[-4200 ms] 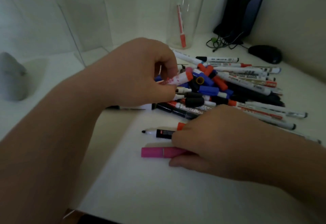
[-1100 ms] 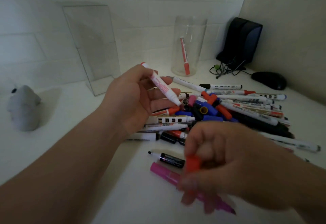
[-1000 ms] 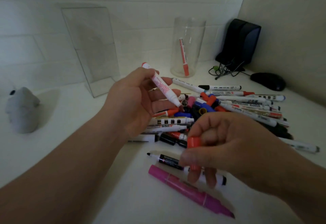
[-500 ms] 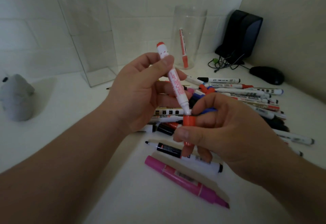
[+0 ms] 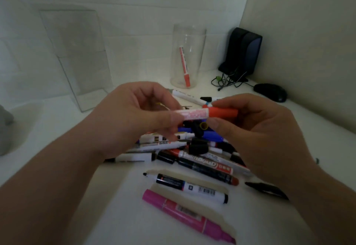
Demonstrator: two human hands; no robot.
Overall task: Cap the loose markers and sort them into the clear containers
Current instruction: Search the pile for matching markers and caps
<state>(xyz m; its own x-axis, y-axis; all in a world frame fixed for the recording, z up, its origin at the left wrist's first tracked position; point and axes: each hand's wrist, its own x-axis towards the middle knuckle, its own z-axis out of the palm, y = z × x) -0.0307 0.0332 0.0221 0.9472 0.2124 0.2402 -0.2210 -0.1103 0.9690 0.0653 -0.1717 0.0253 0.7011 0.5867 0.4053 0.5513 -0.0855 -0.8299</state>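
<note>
Red marker (image 5: 194, 114), capped, long axis level left-to-right: left hand (image 5: 134, 117) pinches the barrel, right hand (image 5: 260, 134) pinches its red cap (image 5: 223, 113); round clear jar (image 5: 187, 55) stands beyond, midway between both hands.

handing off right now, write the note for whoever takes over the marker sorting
Left hand pinches the white barrel of the held red marker; right hand grips its red cap, which looks seated.
Round jar at the back holds one other red marker; rectangular clear container stands back left.
Done: held marker capped, one in the jar.
Left: jar this one, then the pile, including the uncapped black marker and pink marker in front.
</note>
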